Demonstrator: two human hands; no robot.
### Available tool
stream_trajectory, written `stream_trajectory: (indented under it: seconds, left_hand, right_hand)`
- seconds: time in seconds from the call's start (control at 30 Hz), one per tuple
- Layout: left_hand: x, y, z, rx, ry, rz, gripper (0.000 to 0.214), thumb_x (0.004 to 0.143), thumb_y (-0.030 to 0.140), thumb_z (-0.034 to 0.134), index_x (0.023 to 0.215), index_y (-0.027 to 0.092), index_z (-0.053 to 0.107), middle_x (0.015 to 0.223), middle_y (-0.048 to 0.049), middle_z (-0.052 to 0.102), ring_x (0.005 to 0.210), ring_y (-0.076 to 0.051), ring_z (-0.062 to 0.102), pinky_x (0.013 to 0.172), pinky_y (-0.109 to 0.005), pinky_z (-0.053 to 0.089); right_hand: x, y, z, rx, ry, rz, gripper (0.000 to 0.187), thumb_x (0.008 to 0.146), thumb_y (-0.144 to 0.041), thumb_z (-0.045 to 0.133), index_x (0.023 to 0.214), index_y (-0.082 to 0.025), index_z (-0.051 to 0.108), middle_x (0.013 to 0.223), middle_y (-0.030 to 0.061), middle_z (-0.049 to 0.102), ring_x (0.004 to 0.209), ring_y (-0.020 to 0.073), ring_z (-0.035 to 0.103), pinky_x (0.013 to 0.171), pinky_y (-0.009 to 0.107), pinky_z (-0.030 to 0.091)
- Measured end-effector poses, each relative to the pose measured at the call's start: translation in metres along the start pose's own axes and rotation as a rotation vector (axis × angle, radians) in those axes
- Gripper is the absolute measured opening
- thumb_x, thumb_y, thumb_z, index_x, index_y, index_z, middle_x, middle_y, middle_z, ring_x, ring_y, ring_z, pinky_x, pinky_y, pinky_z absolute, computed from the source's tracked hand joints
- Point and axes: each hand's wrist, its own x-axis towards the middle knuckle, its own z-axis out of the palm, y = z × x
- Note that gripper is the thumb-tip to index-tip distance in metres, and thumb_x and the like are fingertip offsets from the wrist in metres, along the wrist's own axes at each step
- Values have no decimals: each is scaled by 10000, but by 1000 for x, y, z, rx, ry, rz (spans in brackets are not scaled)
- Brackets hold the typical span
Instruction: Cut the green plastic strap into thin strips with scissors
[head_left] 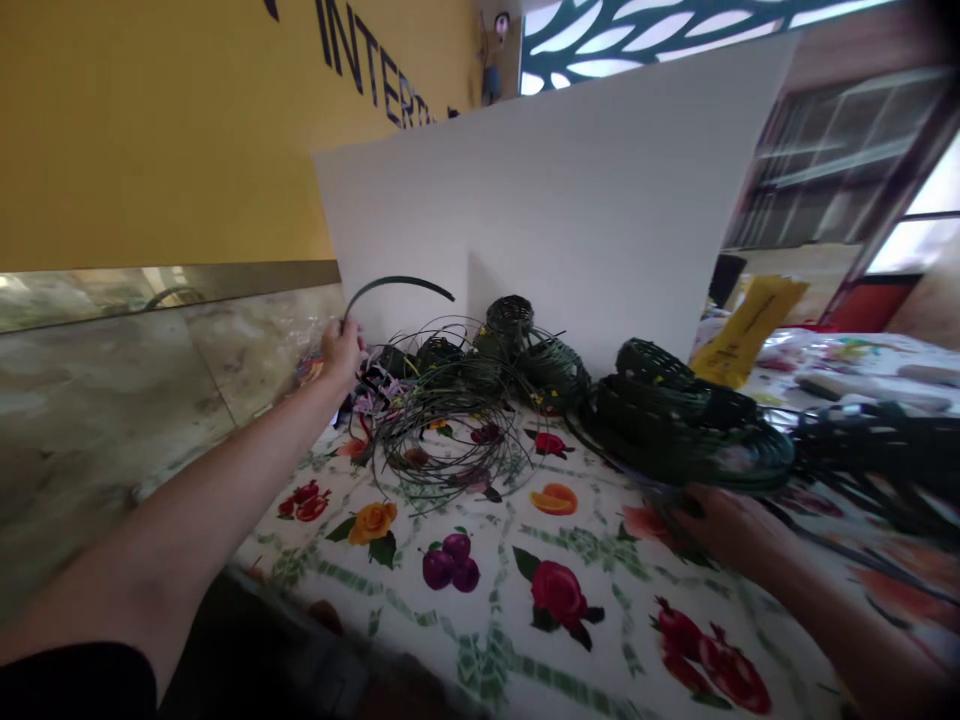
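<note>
My left hand reaches far to the left end of the table and is closed round the end of a curved dark green strip that arches up and to the right. Just right of it lies a loose coil of thin green wire. My right hand rests on the tablecloth under the edge of a stack of dark green woven baskets; its fingers are tucked beneath the stack and mostly hidden.
A fruit-and-flower tablecloth covers the table. Small woven baskets sit at the back against an upright white board. More dark woven pieces and a yellow packet lie right. A marble and yellow wall stands left.
</note>
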Motion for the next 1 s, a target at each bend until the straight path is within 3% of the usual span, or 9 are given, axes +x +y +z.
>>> stream_trajectory:
  seconds: [0.13, 0.3, 0.5, 0.6, 0.67, 0.8, 1.0]
  left_hand:
    - [-48, -11, 28, -256, -236, -184, 284, 907, 376, 469, 705, 178, 492, 460, 72, 394, 310, -48, 253, 352, -183, 178]
    - [-118, -26, 62, -479, -554, -465, 308, 941, 370, 440, 737, 154, 520, 484, 59, 416, 314, -38, 270, 341, -168, 191]
    - [-201, -38, 95, -617, -872, -702, 317, 960, 330, 386, 755, 136, 529, 521, 43, 439, 336, -37, 317, 357, -165, 221]
    - [-232, -54, 106, -623, -983, -782, 328, 955, 335, 385, 751, 132, 544, 500, 44, 443, 314, -35, 293, 345, -173, 192]
    - [-250, -67, 111, -569, -1063, -859, 338, 934, 389, 422, 734, 143, 540, 462, 47, 447, 283, -30, 259, 331, -174, 150]
    - [-278, -82, 114, -386, -1177, -708, 389, 846, 531, 536, 790, 148, 570, 458, 18, 537, 267, -50, 314, 312, -188, 143]
    - [-295, -62, 101, -89, -1323, -484, 498, 744, 644, 623, 876, 168, 554, 524, 25, 572, 402, -86, 453, 399, -195, 322]
  right_hand:
    - [-4, -9, -8, 133, 80, 21, 189, 803, -326, 605, 663, -215, 545, 736, 100, 669, 747, 293, 638, 589, 318, 308]
    - [-8, -22, -20, 433, 151, 70, 228, 774, -337, 660, 640, -204, 532, 661, 24, 612, 694, 202, 580, 569, 268, 325]
    - [-17, -48, -15, 967, 35, 91, 301, 929, -423, 566, 795, -154, 564, 650, -40, 574, 500, 93, 529, 477, 218, 427]
    - [-22, -60, -9, 1199, -1, 43, 373, 837, -537, 613, 821, -170, 551, 650, -35, 587, 464, 93, 510, 389, 199, 335]
    - [-25, -66, -6, 1329, -19, 23, 422, 758, -578, 665, 812, -177, 546, 669, -23, 601, 478, 96, 513, 399, 205, 345]
    - [-28, -74, -2, 1523, -51, 12, 441, 697, -560, 736, 780, -169, 551, 661, -15, 591, 499, 94, 520, 444, 212, 367]
    - [-26, -78, 5, 1669, -46, 46, 421, 675, -516, 788, 729, -148, 590, 641, -17, 577, 485, 82, 495, 445, 210, 340]
